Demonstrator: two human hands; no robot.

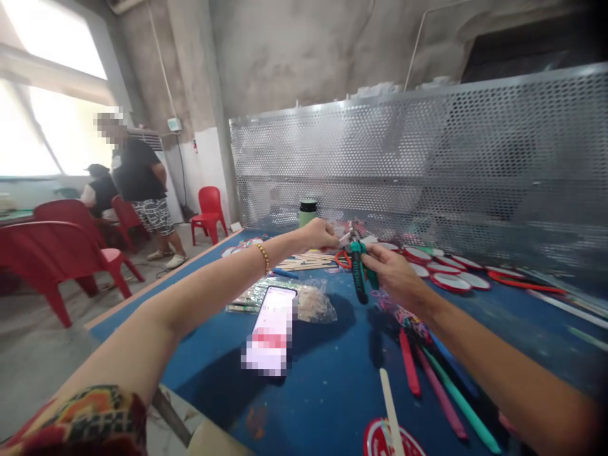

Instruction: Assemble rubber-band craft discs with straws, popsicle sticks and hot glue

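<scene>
Both hands meet above the far middle of the blue tabletop (332, 380). The right hand (392, 272) is closed around the handles of a pair of green-and-black pliers (360, 273), which hang with the handles down and the metal nose up. The left hand (320, 233) is pinched shut at the nose of the pliers on a small part too small to identify. Judged from the layout, the work appears to be in mid-course: a row of red-rimmed round discs (451, 282) lies along the far right of the tabletop, while loose stock lies unused, namely a bag of wooden sticks (308, 301), more flat sticks (304, 261) behind it, and several coloured pens (441, 392) near the right forearm. A phone (273, 320) lies face up under the left forearm, and a green bottle (307, 212) stands at the back. A perforated metal screen (427, 158) closes off the far edge just behind the hands, so room to move is limited there. The left edge of the tabletop runs open toward the floor, where red chairs (61, 247) stand and two other people are well apart from the work. The near centre of the tabletop offers bare surface.
</scene>
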